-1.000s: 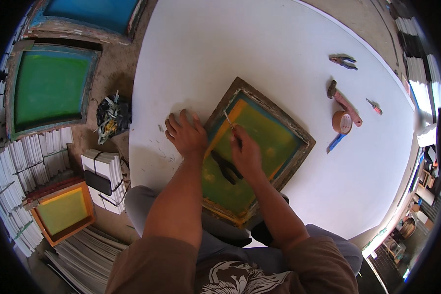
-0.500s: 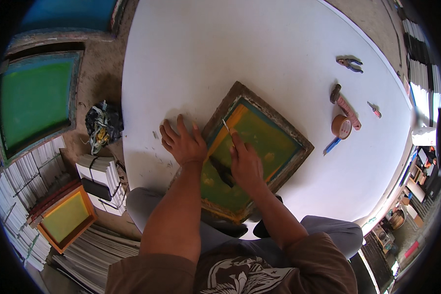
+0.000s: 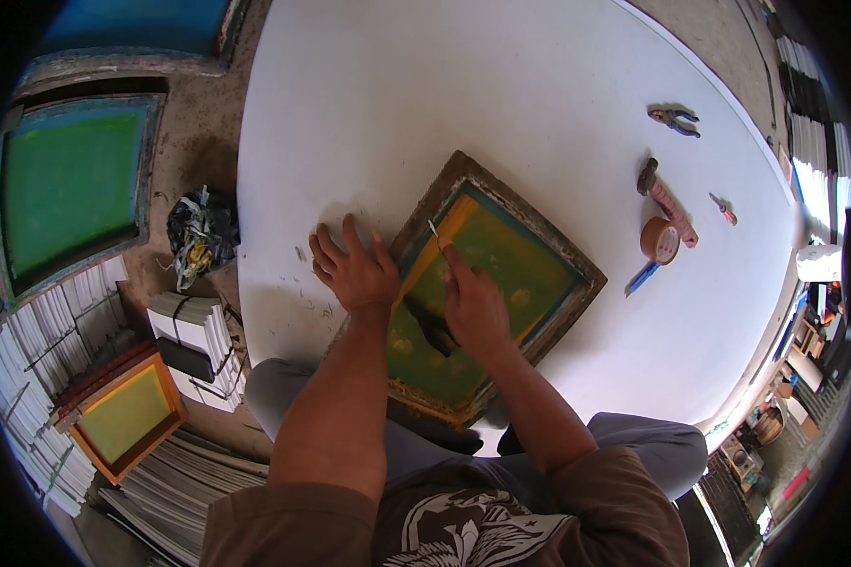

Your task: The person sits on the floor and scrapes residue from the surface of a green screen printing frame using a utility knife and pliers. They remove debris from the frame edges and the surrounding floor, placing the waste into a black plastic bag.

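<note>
A screen printing frame (image 3: 539, 250) with worn wooden sides and green-yellow mesh lies tilted on the white board in front of me. My left hand (image 3: 357, 274) rests at its left side, fingers spread, the heel of the hand by the wood. Over the mesh, my right hand (image 3: 477, 312) is closed round a thin metal tool (image 3: 436, 234). The tool's slim tip points toward the upper-left side of the frame, along the orange-yellow strip of mesh. Its handle is hidden in my fingers, so its exact kind is unclear. A dark shadow falls on the mesh beneath this hand.
To the right on the white board (image 3: 539, 76) lie pliers (image 3: 674, 120), a hammer (image 3: 665, 197), a brown tape roll (image 3: 660, 241), a blue-handled tool (image 3: 643, 277) and a small screwdriver (image 3: 724, 210). Left are a green screen (image 3: 71, 194), an orange-framed screen (image 3: 128, 416) and a black plastic bag (image 3: 201, 236).
My right hand and the thin tool have shifted very slightly up along the mesh. My left hand stays in about the same place. The view has moved a little.
</note>
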The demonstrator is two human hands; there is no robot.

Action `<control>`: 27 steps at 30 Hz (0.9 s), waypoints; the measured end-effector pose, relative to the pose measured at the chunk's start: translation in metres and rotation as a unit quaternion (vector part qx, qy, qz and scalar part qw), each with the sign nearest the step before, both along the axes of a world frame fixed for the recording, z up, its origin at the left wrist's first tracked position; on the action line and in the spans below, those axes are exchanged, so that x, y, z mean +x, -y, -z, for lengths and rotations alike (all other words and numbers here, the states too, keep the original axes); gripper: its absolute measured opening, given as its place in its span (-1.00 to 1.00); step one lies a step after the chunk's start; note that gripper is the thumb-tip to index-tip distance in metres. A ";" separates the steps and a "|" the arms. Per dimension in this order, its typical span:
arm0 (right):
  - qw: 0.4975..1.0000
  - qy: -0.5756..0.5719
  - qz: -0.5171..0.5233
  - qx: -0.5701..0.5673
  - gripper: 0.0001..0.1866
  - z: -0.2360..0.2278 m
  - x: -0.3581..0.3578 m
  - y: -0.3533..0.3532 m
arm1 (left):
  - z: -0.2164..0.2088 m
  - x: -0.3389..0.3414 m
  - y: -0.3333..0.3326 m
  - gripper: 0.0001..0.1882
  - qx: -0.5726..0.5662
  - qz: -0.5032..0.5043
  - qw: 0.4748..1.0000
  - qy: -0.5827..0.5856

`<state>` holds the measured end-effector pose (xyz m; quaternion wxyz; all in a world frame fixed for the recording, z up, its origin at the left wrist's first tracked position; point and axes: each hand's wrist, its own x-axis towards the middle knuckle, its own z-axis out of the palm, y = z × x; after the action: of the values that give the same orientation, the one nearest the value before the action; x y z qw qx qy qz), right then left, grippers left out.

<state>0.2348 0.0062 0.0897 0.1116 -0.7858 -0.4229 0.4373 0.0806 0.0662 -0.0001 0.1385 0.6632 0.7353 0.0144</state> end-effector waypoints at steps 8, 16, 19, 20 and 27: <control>0.985 0.065 -0.098 -0.128 -0.40 -0.037 -0.006 -0.030 | -0.002 0.002 -0.001 -0.42 -0.004 -0.003 1.000 0.004; 0.992 0.021 -0.077 -0.101 -0.29 -0.021 -0.004 -0.030 | -0.006 0.004 -0.001 -0.40 -0.024 -0.001 1.000 0.001; 0.980 0.066 -0.122 -0.139 -0.30 -0.035 -0.008 -0.036 | -0.007 0.004 -0.001 -0.40 -0.027 0.003 1.000 -0.005; 0.980 0.063 -0.122 -0.142 -0.29 -0.034 -0.009 -0.037 | -0.008 0.004 0.000 -0.40 -0.029 0.003 1.000 -0.011; 0.990 0.067 -0.104 -0.064 -0.36 -0.017 -0.008 -0.024 | -0.008 0.006 -0.002 -0.41 -0.027 0.013 0.999 -0.021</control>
<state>0.2273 0.0299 0.1063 -0.0135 -0.7703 -0.4800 0.4195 0.0864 0.0677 0.0082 0.1412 0.6692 0.7292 -0.0207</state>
